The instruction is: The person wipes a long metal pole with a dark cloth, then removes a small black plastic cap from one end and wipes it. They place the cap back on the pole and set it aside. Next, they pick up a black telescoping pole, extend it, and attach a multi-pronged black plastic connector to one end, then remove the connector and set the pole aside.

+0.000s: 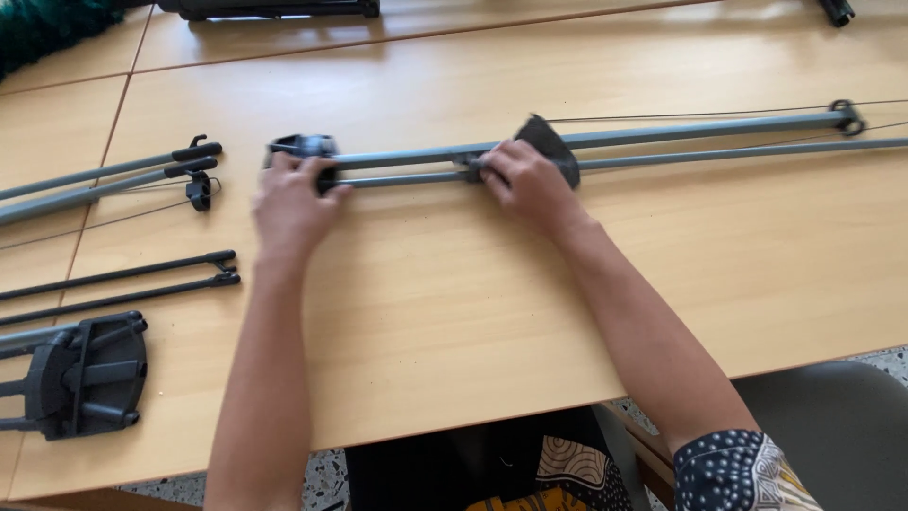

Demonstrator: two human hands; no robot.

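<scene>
While both arms stretch forward, left hand (288, 203) and right hand (530, 185) fingers clamp the grey rods (662, 142).

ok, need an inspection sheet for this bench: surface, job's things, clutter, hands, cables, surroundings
Surface: light wooden table, several tops pushed together, seams visible.
Job's things: pair of grey rods lying across the table, black end fitting at their left end, black fan-shaped piece partway along.
Clutter: second grey rod pair at left, thin black rods below it, black plastic bracket at the left edge, dark item at the top edge.
Hands: left hand on the end fitting; right hand on the rods by the fan-shaped piece.
Cables: thin cord running along the rods.
Surroundings: grey chair seat at lower right, speckled floor.
</scene>
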